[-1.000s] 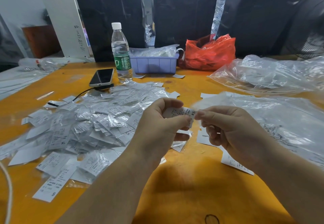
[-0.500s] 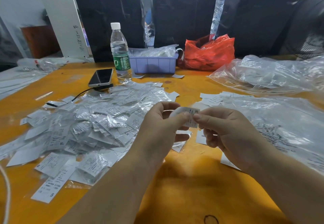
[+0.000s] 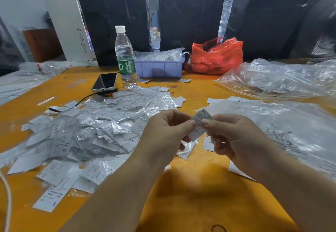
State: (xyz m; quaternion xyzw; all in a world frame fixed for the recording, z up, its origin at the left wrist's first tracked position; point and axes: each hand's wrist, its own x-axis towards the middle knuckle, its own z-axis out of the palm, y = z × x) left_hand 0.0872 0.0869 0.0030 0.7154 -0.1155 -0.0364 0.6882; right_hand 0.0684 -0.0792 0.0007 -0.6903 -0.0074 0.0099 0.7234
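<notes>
Head view shows both hands raised just over the near middle of the table (image 3: 190, 195), sharing one small white label (image 3: 199, 124). The left hand (image 3: 163, 135) pinches its left edge between thumb and forefinger; the right hand (image 3: 234, 137) pinches the right edge the same way, the other fingers curled loosely beneath. The label stands tilted, its size mark at the top corner, clear of the surface. It looks feather-light, thin and limp, likely to bend or crease, so a light pinch at the edges, off the print, suits it best. Whether it already sits in a clear sleeve is hard to tell. Left of the hands spreads a pile (image 3: 94, 131) of labels in glossy, probably slippery sleeves; to the right lie clear bags (image 3: 283, 122). The orange table looks smooth. Farther back stand a bottle (image 3: 125, 59), a phone (image 3: 105, 82), a lilac tray (image 3: 160, 68) and a red bag (image 3: 216, 57), before dark wrapped bundles.
</notes>
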